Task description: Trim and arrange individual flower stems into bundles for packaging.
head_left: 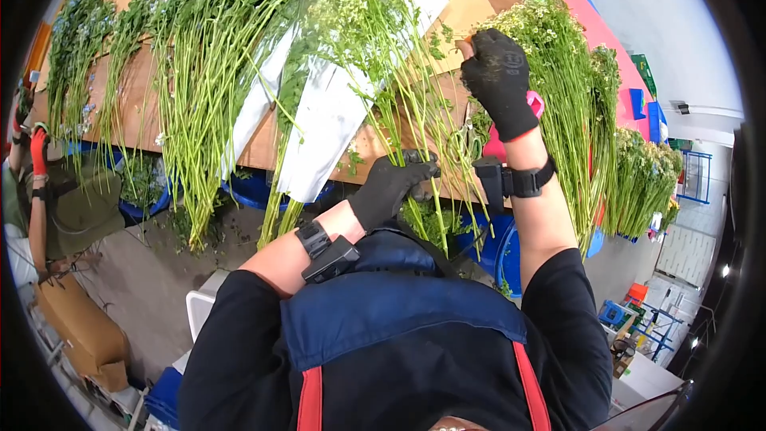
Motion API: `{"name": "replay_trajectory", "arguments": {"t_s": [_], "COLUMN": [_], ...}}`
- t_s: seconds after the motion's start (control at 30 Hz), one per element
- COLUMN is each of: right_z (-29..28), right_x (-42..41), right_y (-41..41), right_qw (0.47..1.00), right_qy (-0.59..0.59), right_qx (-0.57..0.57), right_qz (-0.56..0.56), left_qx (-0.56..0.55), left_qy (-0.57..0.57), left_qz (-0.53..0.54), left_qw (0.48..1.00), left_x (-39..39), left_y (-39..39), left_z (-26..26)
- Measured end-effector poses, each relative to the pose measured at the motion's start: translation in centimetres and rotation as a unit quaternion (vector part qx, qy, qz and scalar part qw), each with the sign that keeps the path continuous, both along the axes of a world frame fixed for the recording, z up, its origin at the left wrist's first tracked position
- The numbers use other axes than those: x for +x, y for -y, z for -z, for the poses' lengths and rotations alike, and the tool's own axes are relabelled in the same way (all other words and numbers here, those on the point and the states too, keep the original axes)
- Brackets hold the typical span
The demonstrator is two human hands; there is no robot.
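Observation:
Black gloves cover both hands. My left hand (398, 182) is closed around the green stems of a small-flowered bunch (383, 54), whose heads lie over white paper sleeves (326, 126). My right hand (497, 66) is curled beside a large bunch of white-flowered stems (559, 90); its palm side is hidden, so a hold cannot be told. A bare thumb shows at its left edge. Scissors (470, 137) lie on the table between the hands, below loose stems. A pink object (534, 105) shows behind my right wrist.
Blue-flowered bunches (203, 72) hang over the left edge of the wooden table (137, 108). Blue tubs (502, 251) with greenery stand below. More bunches (640, 179) are at the right. A co-worker's gloved hand (39, 149) is at far left, near a cardboard box (84, 329).

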State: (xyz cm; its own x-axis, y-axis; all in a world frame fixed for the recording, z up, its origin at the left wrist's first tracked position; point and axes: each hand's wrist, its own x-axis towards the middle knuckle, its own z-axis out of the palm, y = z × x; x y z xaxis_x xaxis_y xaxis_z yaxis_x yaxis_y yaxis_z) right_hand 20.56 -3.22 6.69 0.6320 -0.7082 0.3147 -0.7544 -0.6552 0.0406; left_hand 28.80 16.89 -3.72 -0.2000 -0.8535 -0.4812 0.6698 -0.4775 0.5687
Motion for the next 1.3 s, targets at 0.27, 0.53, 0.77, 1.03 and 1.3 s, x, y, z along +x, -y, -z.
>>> {"name": "replay_trajectory", "arguments": {"t_s": [0.27,0.53,0.77,1.03,1.3], "right_z": [1.8,2.1,1.9,-1.7,0.8], "right_x": [-1.0,-0.9,-1.2,-0.4,1.2], "right_y": [-8.1,-8.8,-7.9,-4.0,-4.1], "right_qw": [0.953,0.949,0.913,0.979,0.939], "right_qy": [-0.023,-0.132,0.142,0.160,0.099], "right_qx": [0.241,0.170,0.362,0.050,0.247], "right_qz": [-0.182,-0.229,-0.123,-0.114,-0.219], "left_qx": [-0.122,-0.084,-0.150,0.016,0.014], "left_qy": [0.161,0.116,0.225,0.029,0.027], "left_qz": [0.018,-0.057,-0.036,-0.071,-0.073], "left_qw": [0.979,0.988,0.962,0.997,0.997], "left_x": [-1.2,-2.1,0.4,-0.6,-0.8], "left_y": [-0.1,0.2,1.8,1.6,1.5], "left_z": [4.1,4.2,0.0,-1.3,-1.6]}}
